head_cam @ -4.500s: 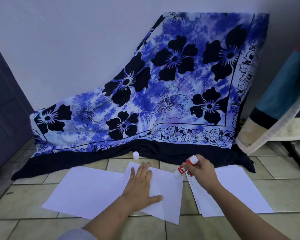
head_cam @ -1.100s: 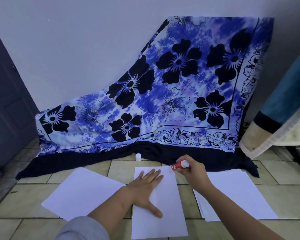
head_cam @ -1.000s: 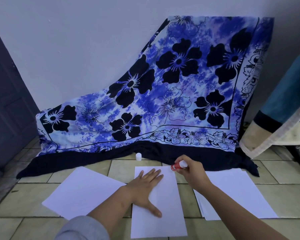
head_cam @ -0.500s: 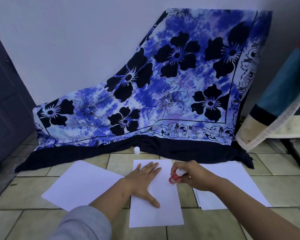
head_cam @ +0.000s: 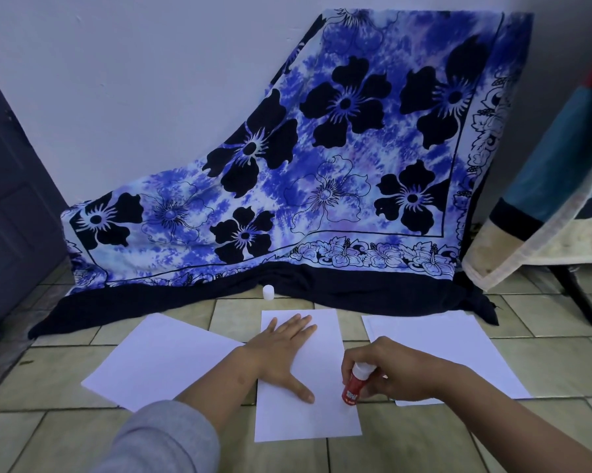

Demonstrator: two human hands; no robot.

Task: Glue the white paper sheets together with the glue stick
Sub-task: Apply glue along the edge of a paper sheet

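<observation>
A white paper sheet (head_cam: pixel 325 419) lies upright on the tiled floor in front of me. My left hand (head_cam: pixel 282 353) presses flat on it with fingers spread. My right hand (head_cam: pixel 393 370) grips a red and white glue stick (head_cam: pixel 354 385), tip down on the sheet's right edge near its lower half. Another white sheet (head_cam: pixel 161 365) lies to the left, partly under the middle sheet. A stack of white sheets (head_cam: pixel 458 349) lies to the right. The glue stick's white cap (head_cam: pixel 268 291) stands on the floor behind the sheets.
A blue flowered cloth (head_cam: pixel 321 186) hangs down the wall and spreads onto the floor just behind the sheets. A dark door (head_cam: pixel 11 199) is at the left. A draped piece of furniture with a dark leg (head_cam: pixel 576 295) stands at the right.
My right hand has drawn the glue stick from the sheet's top right corner down along its right edge toward me. My left hand has stayed pressed on the sheet.
</observation>
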